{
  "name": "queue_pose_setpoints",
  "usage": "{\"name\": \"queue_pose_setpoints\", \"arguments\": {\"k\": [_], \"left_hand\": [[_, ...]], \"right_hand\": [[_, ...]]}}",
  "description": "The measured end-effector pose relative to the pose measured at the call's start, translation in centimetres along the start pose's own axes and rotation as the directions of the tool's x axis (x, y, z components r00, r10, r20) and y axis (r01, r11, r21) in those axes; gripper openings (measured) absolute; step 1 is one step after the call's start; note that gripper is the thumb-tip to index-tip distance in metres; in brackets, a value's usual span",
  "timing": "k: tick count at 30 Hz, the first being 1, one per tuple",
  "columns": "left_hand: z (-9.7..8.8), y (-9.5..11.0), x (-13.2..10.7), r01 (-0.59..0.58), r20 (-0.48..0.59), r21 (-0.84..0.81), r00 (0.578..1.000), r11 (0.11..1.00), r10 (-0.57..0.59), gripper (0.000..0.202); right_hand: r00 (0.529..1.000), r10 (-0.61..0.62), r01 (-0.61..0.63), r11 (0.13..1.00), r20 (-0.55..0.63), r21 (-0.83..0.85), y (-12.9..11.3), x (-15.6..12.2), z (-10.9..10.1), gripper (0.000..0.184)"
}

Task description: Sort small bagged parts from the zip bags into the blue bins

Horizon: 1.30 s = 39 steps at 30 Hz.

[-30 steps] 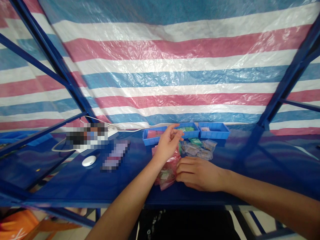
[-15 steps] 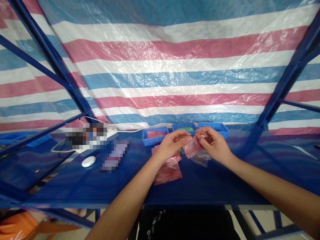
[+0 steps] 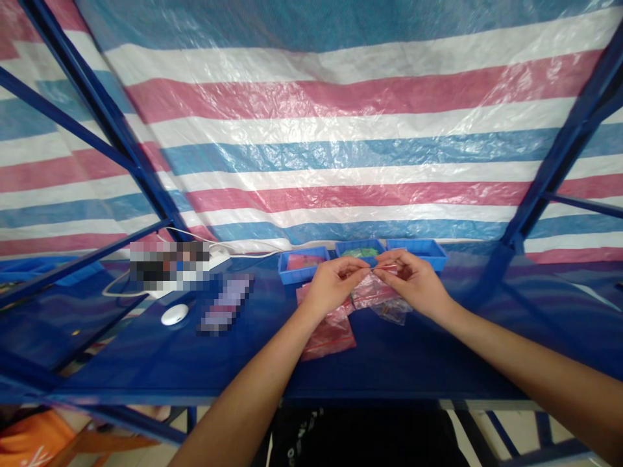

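Both hands pinch the top edge of a small pinkish-red see-through zip bag [image 3: 372,293] above the blue table. My left hand [image 3: 335,282] grips it at the left, thumb against fingers. At the right of the same edge, my right hand [image 3: 409,275] has its thumb and fingertips closed on the plastic. Other red zip bags [image 3: 328,337] lie on the table below my left hand. Under the held bag are clear bags [image 3: 393,311] with small things inside, too small to name.
Behind my hands stand a blue bin with red bags [image 3: 302,262], a blue bin with green bags [image 3: 359,251] and a third blue bin [image 3: 431,250]. A white oval case [image 3: 174,315], a blurred phone-like object [image 3: 226,305] and a white power strip [image 3: 214,261] lie left.
My fingertips have come closer together along the bag's top edge. The bag has turned from hanging slanted to lying more level between my hands.
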<state>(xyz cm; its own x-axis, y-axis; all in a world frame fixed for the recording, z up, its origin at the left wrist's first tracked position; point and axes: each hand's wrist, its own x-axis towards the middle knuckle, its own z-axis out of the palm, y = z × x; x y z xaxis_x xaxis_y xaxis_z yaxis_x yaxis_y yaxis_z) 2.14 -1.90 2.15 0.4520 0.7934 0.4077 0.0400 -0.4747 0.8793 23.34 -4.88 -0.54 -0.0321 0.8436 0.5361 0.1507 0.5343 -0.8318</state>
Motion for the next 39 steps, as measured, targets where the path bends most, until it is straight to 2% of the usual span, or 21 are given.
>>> {"name": "queue_pose_setpoints", "arguments": {"k": [6,12,16,19,24,27,30,35,39], "left_hand": [[0.1,-0.3,0.0,0.013,-0.015,-0.088,1.000,0.996,-0.015,0.036],[-0.1,-0.3,0.1,-0.021,-0.076,-0.118,0.997,0.993,0.012,0.046],[-0.1,0.1,0.1,-0.012,-0.064,-0.158,0.998,0.987,0.002,0.044],[0.0,0.2,0.0,-0.019,-0.054,-0.188,0.998,0.982,0.009,0.045],[0.0,-0.2,-0.2,-0.013,0.062,-0.071,0.998,0.997,0.017,0.035],[0.0,-0.2,-0.3,-0.007,0.080,0.014,0.997,1.000,0.006,0.030],[-0.1,-0.1,-0.2,-0.015,0.029,0.026,0.999,1.000,0.015,0.029],[-0.4,-0.1,0.3,0.013,-0.108,-0.195,0.994,0.981,-0.035,0.031],[-0.6,-0.5,0.6,0.019,-0.144,-0.260,0.988,0.965,-0.058,0.031]], "right_hand": [[0.997,-0.024,0.021,0.999,-0.075,-0.040,-0.2,0.3,-0.4,0.032],[1.000,0.002,-0.002,1.000,-0.007,-0.007,-0.2,0.3,-0.4,0.034],[0.999,0.025,-0.026,1.000,0.039,0.016,-0.2,0.1,-0.1,0.036],[0.999,0.028,-0.030,0.998,0.028,0.049,-0.4,0.0,0.0,0.035],[1.000,0.027,-0.027,0.999,-0.008,0.030,-1.0,-0.3,-0.1,0.036],[0.999,0.038,-0.037,0.999,-0.015,0.025,-1.3,-0.3,-0.2,0.036],[0.997,0.071,-0.069,0.993,-0.015,0.094,-1.4,-0.1,-0.2,0.042],[0.990,0.130,-0.120,0.976,-0.045,0.179,-1.2,0.3,-0.2,0.047],[0.988,0.147,-0.134,0.960,-0.038,0.247,-0.9,0.5,-0.2,0.043]]}}
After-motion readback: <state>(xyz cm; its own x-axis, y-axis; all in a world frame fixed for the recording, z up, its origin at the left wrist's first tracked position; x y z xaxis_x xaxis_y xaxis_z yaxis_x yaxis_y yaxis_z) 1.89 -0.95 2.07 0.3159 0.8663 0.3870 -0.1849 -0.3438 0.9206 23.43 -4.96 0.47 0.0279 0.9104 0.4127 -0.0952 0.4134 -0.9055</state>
